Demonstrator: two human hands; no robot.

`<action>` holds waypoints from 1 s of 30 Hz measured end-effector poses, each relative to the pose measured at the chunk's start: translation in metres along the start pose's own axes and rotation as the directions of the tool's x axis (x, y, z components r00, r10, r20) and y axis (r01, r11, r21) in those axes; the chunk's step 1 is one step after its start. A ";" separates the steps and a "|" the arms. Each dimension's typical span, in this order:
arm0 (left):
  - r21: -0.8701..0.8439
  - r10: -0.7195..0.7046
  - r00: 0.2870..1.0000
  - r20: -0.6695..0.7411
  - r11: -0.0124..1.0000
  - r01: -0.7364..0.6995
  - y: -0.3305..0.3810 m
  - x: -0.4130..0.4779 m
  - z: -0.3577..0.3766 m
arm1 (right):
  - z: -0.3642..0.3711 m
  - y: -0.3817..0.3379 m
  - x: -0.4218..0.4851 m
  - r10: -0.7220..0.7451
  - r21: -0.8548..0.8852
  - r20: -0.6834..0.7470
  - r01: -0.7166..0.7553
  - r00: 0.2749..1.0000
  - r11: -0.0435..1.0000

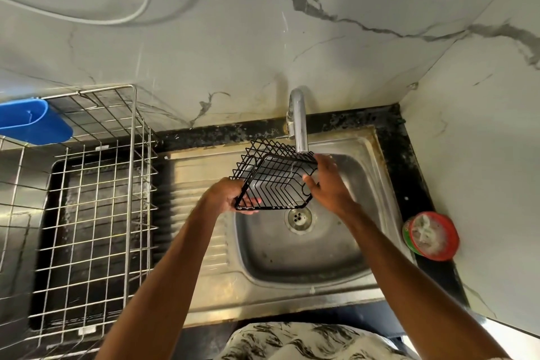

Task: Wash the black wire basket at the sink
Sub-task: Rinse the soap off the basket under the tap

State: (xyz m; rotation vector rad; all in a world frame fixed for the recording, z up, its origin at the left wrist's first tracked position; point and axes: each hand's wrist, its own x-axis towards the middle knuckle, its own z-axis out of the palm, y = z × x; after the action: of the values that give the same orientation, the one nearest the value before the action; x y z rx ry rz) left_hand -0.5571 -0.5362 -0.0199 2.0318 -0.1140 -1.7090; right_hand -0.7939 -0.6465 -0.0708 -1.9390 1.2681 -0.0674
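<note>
The black wire basket is held tilted over the steel sink, right under the spout of the chrome tap. My left hand grips its lower left corner, fingers curled under the rim. My right hand holds the right side, thumb inside over the wires and fingers behind the frame. I cannot tell whether water is running from the tap. The sink's drain shows just below the basket.
A steel wire dish rack stands on the counter at the left with a blue plastic holder hung on it. A red and green tub of soapy scrub sits at the sink's right on the black counter. Marble walls close in behind and right.
</note>
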 end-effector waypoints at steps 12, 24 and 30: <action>0.044 -0.003 1.000 0.030 0.999 0.002 0.004 -0.005 -0.008 | -0.008 0.036 0.013 0.079 -0.027 0.044 -0.078 0.996 0.997; -0.055 -0.060 0.986 0.156 0.996 0.070 -0.002 0.004 -0.018 | -0.001 -0.040 0.021 -0.221 0.055 -0.003 0.221 0.975 0.974; -0.161 -0.060 0.971 0.232 0.982 0.099 -0.006 0.011 -0.035 | -0.024 0.009 0.038 -0.082 0.171 0.034 0.075 0.996 0.982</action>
State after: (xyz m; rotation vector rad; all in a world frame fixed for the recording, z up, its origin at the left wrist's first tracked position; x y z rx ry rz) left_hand -0.5232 -0.5242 -0.0286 1.7349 0.0408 -1.9259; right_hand -0.7931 -0.6922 -0.0740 -1.8335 1.1219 -0.1703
